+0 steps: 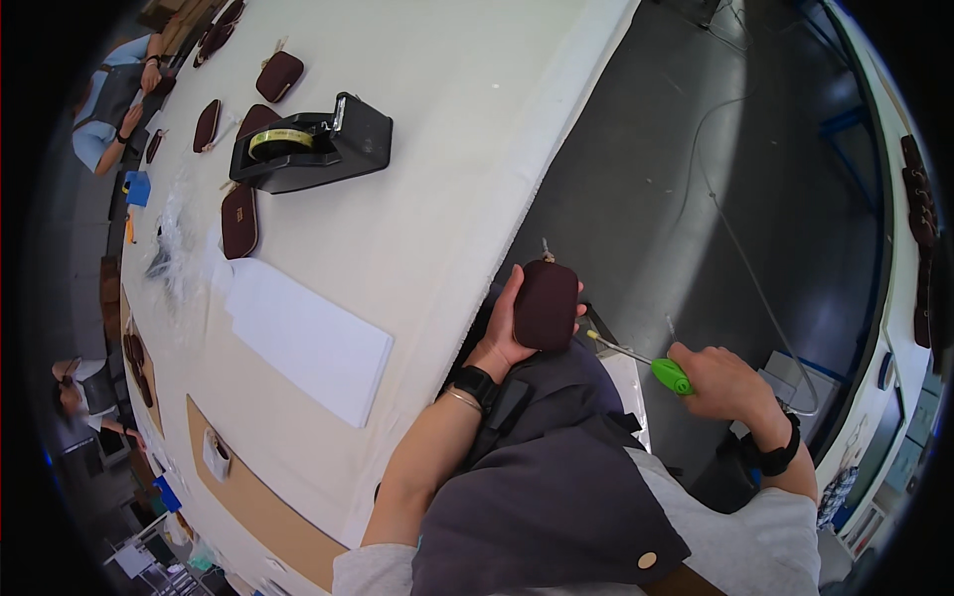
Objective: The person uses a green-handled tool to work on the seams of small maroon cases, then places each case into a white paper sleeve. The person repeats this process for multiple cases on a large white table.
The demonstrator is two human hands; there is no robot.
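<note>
My left hand (504,333) is closed around a small dark maroon pouch (546,306) with rounded corners, held over my lap just off the table's edge. A short cord or tag end sticks up from the pouch's top. In my right hand (725,382) is a tool with a bright green handle (672,376) and a thin metal shaft. Its pale yellow tip points toward the pouch, a small gap away from it. The fingers of my right hand wrap round the handle and partly hide it.
On the white-covered table (447,119) stand a black tape dispenser (358,144), a stack of white paper (308,343), clear plastic wrap (179,258) and several maroon pouches (238,221). Two people (109,99) work beyond the table. A cable (745,258) crosses the grey floor on the right.
</note>
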